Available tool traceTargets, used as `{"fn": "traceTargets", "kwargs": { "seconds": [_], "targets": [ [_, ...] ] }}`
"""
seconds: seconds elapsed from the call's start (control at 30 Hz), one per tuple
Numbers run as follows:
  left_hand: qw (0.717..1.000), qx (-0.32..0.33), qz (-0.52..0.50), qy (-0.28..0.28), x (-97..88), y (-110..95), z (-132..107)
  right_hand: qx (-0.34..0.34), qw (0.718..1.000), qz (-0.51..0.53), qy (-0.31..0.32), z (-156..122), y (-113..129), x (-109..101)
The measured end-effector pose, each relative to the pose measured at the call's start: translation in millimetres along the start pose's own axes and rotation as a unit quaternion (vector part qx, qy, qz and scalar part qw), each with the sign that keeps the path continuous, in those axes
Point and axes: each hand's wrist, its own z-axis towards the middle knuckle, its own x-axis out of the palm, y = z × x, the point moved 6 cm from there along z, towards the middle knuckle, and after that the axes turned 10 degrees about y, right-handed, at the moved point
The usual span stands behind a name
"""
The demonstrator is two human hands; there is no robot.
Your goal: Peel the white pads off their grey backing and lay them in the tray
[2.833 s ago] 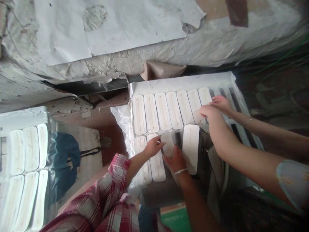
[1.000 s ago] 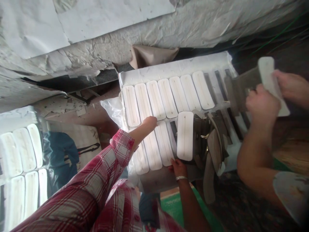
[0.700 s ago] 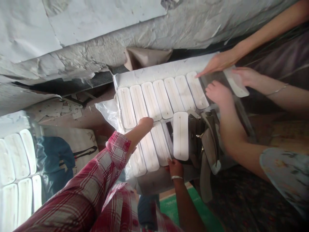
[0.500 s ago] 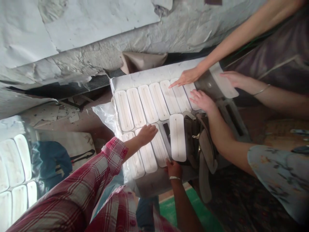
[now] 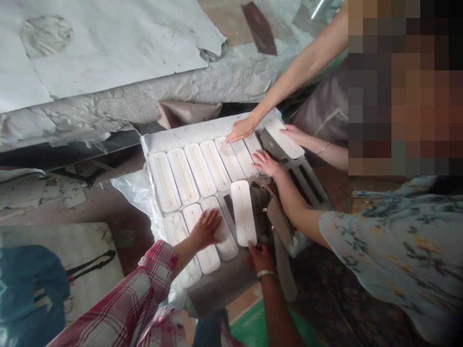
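Observation:
A white slotted tray (image 5: 188, 132) holds two rows of white oblong moulded pieces (image 5: 181, 176). My left hand (image 5: 206, 226), in a red plaid sleeve, lies flat with fingers spread on the lower row's pieces. My right hand (image 5: 259, 255), wearing a silver bracelet, pinches the near end of one raised white piece (image 5: 243, 212), which lies on brown-grey sheets (image 5: 269, 217).
Two other people reach in from the right; their hands (image 5: 240, 130) (image 5: 265, 161) press on the upper row, and a third hand (image 5: 292, 132) steadies a loose white piece (image 5: 284, 139). Crumpled white paper (image 5: 108, 58) covers the surface behind. A dark blue bag (image 5: 29, 284) lies at lower left.
My left hand went from a curled fist on the upper row to lying flat on the lower row. The other people brought a loose white piece down to the tray's right end.

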Motion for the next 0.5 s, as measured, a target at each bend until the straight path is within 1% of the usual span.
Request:
{"fn": "traceTargets", "kwargs": {
  "seconds": [0.07,0.1,0.13,0.17,0.2,0.23,0.27,0.3,0.33,0.37,0.4,0.43,0.47,0.5],
  "targets": [
    [0.997,-0.029,-0.070,0.002,-12.9,-2.7,5.8,-0.020,0.999,0.041,0.025,3.7,13.4,1.6],
    [0.989,-0.055,-0.138,-0.005,-22.0,-2.7,9.4,-0.044,0.997,0.045,0.038,3.5,22.0,2.9],
    [0.969,-0.084,-0.230,-0.018,-31.7,-1.9,12.8,-0.073,0.995,0.051,0.055,1.6,30.4,4.8],
    [0.933,-0.111,-0.340,-0.033,-41.1,-1.3,15.6,-0.103,0.990,0.059,0.077,-1.7,38.0,7.0],
    [0.881,-0.133,-0.451,-0.051,-49.7,-1.2,17.3,-0.130,0.984,0.062,0.105,-5.9,44.0,10.0],
    [0.821,-0.147,-0.547,-0.067,-57.1,-2.2,17.7,-0.150,0.977,0.058,0.139,-10.4,48.2,13.8],
    [0.767,-0.152,-0.619,-0.080,-64.0,-4.0,16.4,-0.162,0.969,0.047,0.178,-14.7,50.3,18.6],
    [0.727,-0.154,-0.663,-0.090,-70.2,-5.8,12.8,-0.167,0.961,0.031,0.216,-18.3,50.5,23.6],
    [0.703,-0.157,-0.686,-0.100,-75.4,-6.4,6.6,-0.166,0.954,0.013,0.250,-21.0,49.1,28.4],
    [0.690,-0.164,-0.696,-0.110,-79.1,-5.5,-2.4,-0.166,0.945,-0.004,0.281,-23.1,47.1,32.6],
    [0.676,-0.174,-0.706,-0.124,-81.2,-3.0,-13.9,-0.166,0.942,-0.019,0.292,-24.2,44.5,34.3],
    [0.657,-0.185,-0.717,-0.139,-81.9,0.6,-27.0,-0.167,0.946,-0.034,0.275,-24.1,42.0,32.1],
    [0.635,-0.198,-0.730,-0.155,-81.4,5.4,-41.3,-0.174,0.955,-0.054,0.233,-23.9,40.0,25.9],
    [0.612,-0.214,-0.742,-0.171,-80.2,10.9,-56.2,-0.186,0.965,-0.081,0.167,-24.7,38.7,15.7]
  ]
}}
